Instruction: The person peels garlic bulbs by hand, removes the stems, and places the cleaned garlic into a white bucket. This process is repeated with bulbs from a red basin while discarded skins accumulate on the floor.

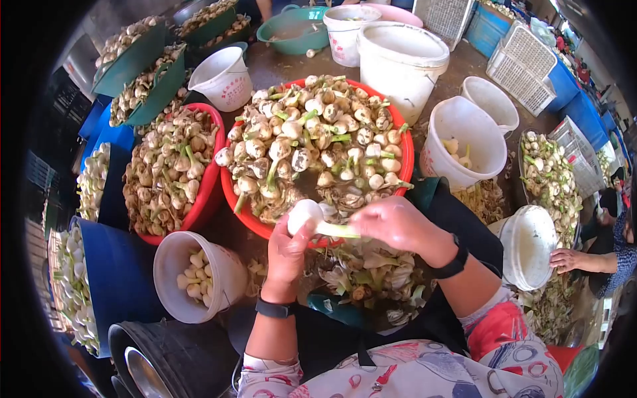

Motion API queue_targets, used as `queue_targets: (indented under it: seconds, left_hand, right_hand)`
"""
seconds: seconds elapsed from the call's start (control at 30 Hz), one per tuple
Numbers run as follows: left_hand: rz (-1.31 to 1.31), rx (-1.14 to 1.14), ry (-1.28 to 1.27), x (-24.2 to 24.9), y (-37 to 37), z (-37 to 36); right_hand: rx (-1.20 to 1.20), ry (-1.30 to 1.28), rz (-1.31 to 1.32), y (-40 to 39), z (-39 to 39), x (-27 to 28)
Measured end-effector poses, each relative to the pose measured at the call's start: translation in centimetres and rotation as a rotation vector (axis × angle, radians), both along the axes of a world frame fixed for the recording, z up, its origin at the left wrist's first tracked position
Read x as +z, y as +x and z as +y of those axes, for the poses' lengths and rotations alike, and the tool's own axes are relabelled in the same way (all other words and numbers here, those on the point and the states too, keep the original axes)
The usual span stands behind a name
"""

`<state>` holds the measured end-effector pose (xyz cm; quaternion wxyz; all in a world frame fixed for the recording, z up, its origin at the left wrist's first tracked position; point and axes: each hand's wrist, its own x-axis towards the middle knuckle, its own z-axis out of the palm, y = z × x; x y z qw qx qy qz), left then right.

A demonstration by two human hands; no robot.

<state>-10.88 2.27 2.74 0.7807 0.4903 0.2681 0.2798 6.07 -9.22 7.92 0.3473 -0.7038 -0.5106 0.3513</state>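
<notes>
My left hand (288, 255) is closed around a white, peeled garlic bulb (306, 215) whose pale green stem (337, 230) points right. At the far end of that stem is my right hand (396, 224), its fingers pinched together and touching the tip; any loose skin between them is too small to make out. Just beyond both hands stands a red-orange tub (406, 156) heaped with unpeeled garlic bulbs (318, 126), dirty and short-stemmed. Below the hands lies a pile of garlic peelings (381, 278).
A white bucket (229, 282) with peeled bulbs stands left, beside a red tub (215, 176) of garlic. Another bucket (434, 149) holding a few bulbs is at right. A co-worker's hand (567, 260) touches a white bucket (531, 249). White crates (524, 66) lie at the back right.
</notes>
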Motion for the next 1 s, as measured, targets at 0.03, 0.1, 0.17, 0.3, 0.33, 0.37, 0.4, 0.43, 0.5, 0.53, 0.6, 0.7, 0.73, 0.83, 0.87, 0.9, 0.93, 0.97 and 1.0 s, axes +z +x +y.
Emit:
queue_targets:
  seconds: [0.03,0.1,0.17,0.3,0.33,0.37,0.4,0.43,0.5,0.53,0.6,0.7,0.73,0.83,0.87,0.9,0.93,0.97,1.0]
  left_hand:
    - [0.044,0.003,0.046,-0.1,0.1,0.0]
    - [0.118,-0.001,0.144,-0.2,0.6,0.1]
    - [0.067,-0.033,0.091,-0.5,0.8,0.1]
    - [-0.043,-0.203,-0.053,0.1,0.8,0.2]
    - [-0.105,-0.26,-0.076,0.3,0.9,0.0]
    - [-0.115,-0.258,-0.08,0.1,1.2,-0.4]
    - [-0.109,-0.272,-0.075,0.3,1.2,-0.4]
    - [-0.127,-0.263,-0.121,0.6,1.3,-0.4]
    - [-0.162,-0.172,-0.189,1.1,0.9,-0.8]
    - [-0.165,-0.169,-0.182,1.1,0.7,-0.7]
    - [-0.225,-0.255,-0.131,0.8,0.1,-0.9]
    - [-0.122,-0.233,-0.1,1.3,0.1,-2.2]
    - [-0.089,-0.265,-0.161,1.3,0.1,-2.5]
    - [0.078,-0.379,-0.003,1.8,-0.5,-2.1]
    - [0.148,-0.373,0.103,2.0,-0.5,-2.1]
    - [0.108,-0.378,0.198,2.0,-0.4,-2.0]
    - [0.099,-0.365,0.189,2.2,-0.2,-2.0]
    - [0.08,-0.365,0.246,2.6,0.0,-2.2]
    - [0.066,-0.367,0.306,2.9,0.0,-2.3]
  right_hand:
    - [0.112,0.171,-0.223,0.0,0.0,-0.6]
    - [0.102,0.18,-0.285,-0.2,-0.1,-1.5]
    - [0.101,0.248,-0.299,0.2,-0.2,-1.5]
    - [-0.032,0.163,0.059,0.1,-0.2,-2.1]
    - [-0.072,0.283,-0.121,-0.1,0.1,-2.9]
    - [-0.116,0.401,-0.303,-0.3,0.3,-3.5]
    - [-0.131,0.405,-0.301,-0.3,0.6,-3.7]
    - [-0.149,0.457,-0.356,-0.2,0.9,-3.7]
    - [-0.132,0.543,-0.38,-0.4,1.0,-3.1]
    - [-0.129,0.55,-0.382,-0.2,0.9,-2.4]
    - [0.046,0.105,0.024,0.2,0.4,-1.0]
    - [0.164,0.146,-0.141,-0.8,-0.3,-1.2]
    - [0.274,0.181,-0.3,-1.1,-0.4,-1.4]
    - [0.298,0.356,-0.423,-1.5,-0.9,-1.0]
    - [0.283,0.46,-0.45,-1.6,-0.9,-0.8]
    - [0.3,0.45,-0.452,-1.5,-1.0,-0.8]
    - [0.249,0.424,-0.424,-1.5,-1.0,-0.8]
    - [0.196,0.398,-0.394,-1.5,-1.1,-0.9]
    - [0.208,0.392,-0.391,-1.8,-1.1,-1.1]
